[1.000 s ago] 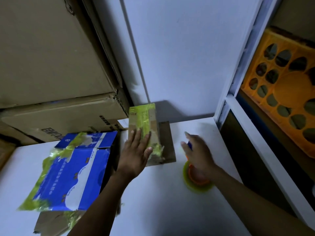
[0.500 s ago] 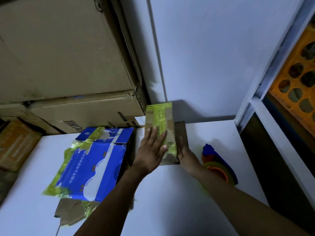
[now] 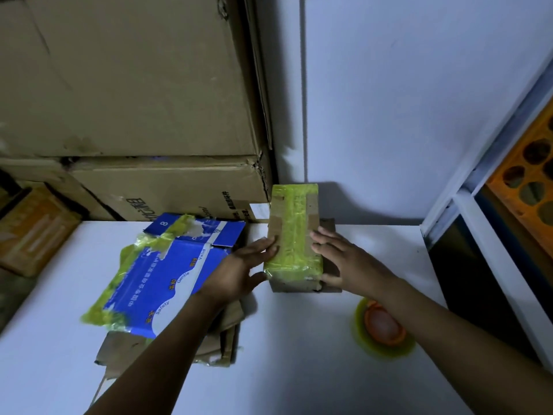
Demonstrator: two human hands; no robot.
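A small brown cardboard box wrapped in yellow-green tape stands on the white table, near the back wall. My left hand lies against its left side with straight fingers and the thumb at its front corner. My right hand touches its right side, fingers spread and straight. A roll of yellow-green tape with an orange core lies on the table under my right forearm.
A torn blue and white carton with tape scraps lies flat on cardboard pieces to the left. Large cardboard boxes are stacked at the back left. A white shelf frame and an orange crate stand at the right.
My right hand left the tape roll and came to the right side of the taped box. My left hand slid from the box's top to its left side.
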